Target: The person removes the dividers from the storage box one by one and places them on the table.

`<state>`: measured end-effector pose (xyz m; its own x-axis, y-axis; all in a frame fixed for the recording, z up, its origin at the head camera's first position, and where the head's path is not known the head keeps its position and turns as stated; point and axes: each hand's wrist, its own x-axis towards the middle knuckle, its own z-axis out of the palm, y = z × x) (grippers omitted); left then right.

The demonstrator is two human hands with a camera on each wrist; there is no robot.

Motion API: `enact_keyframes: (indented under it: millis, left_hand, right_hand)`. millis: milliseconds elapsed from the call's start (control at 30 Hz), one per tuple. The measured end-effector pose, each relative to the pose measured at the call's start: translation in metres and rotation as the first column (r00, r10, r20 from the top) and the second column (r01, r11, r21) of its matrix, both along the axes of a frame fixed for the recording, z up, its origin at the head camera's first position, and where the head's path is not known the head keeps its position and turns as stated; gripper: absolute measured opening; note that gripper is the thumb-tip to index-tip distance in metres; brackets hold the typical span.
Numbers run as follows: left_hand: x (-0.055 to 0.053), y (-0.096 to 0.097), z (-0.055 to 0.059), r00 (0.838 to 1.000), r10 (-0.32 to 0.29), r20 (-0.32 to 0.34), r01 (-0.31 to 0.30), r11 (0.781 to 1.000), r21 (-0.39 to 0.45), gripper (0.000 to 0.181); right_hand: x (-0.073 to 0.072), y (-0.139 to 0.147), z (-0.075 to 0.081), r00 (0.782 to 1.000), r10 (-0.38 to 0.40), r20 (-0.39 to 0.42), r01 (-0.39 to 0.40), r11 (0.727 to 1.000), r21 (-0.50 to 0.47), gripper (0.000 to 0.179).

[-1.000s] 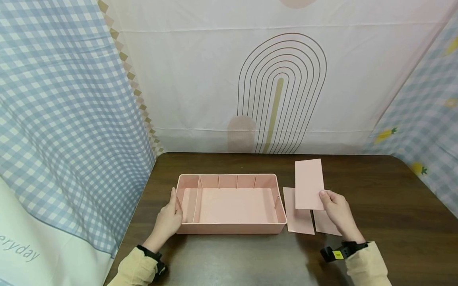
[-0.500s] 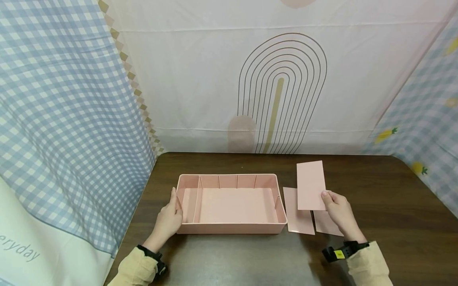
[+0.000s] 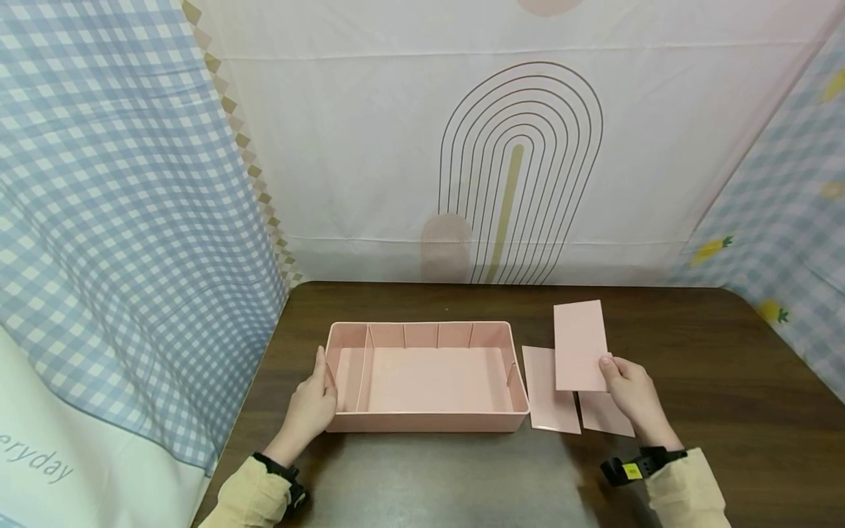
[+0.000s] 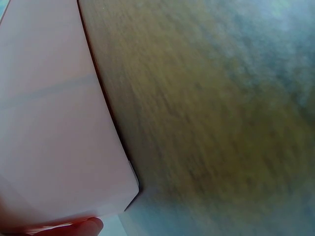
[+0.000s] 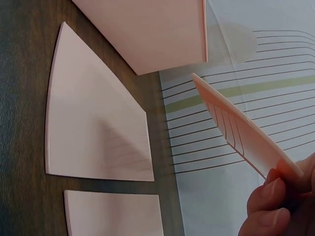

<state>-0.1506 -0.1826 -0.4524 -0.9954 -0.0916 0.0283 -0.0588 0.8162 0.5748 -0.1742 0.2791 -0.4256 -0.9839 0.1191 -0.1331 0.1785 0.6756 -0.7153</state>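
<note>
In the head view a pink tray-like box (image 3: 429,422) has grooved walls and one divider (image 3: 364,370) standing across its left part. My left hand (image 3: 310,400) lies against the box's left end, index finger straight along the outside; its thumb is hard to make out. My right hand (image 3: 634,396) pinches a thin pink divider panel (image 3: 579,348) by its lower right corner, raised above the table. Fine lines run across one face of this panel in the right wrist view. Below it two more pink panels lie flat, a left panel (image 3: 548,403) and a right panel (image 3: 604,416).
The brown wooden table (image 3: 726,381) has rounded back corners. Behind it hangs a white cloth (image 3: 356,161) with an arch print. A blue checked cloth (image 3: 132,183) closes off the left side, with a similar blue cloth (image 3: 779,220) on the right.
My right hand has drifted slightly right and toward me with the pinched divider panel. The left hand, the box and the lying panels have stayed put.
</note>
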Motion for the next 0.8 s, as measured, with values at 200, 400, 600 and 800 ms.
enact_keyframes:
  millis: [200, 400, 600, 800]
  left_hand:
    - [0.000, 0.000, 0.000, 1.000, -0.002, 0.000, 0.002, 1.000, 0.001, 0.063]
    - [0.001, -0.001, 0.000, 1.000, -0.003, -0.009, 0.003, 1.000, -0.001, 0.064]
    - [0.001, -0.001, 0.000, 1.000, -0.005, -0.008, 0.005, 1.000, 0.003, 0.064]
    - [0.001, -0.001, 0.000, 1.000, -0.007, -0.005, 0.007, 1.000, 0.000, 0.064]
  right_hand:
    - [0.000, 0.002, -0.001, 1.000, -0.008, -0.018, 0.008, 1.000, 0.009, 0.053]
    - [0.001, 0.007, -0.003, 0.999, -0.011, -0.033, 0.012, 0.999, 0.034, 0.052]
    - [0.002, 0.012, -0.004, 0.999, -0.006, -0.033, 0.008, 0.998, 0.059, 0.051]
    - [0.004, 0.014, -0.006, 0.999, -0.004, -0.031, 0.006, 0.998, 0.060, 0.050]
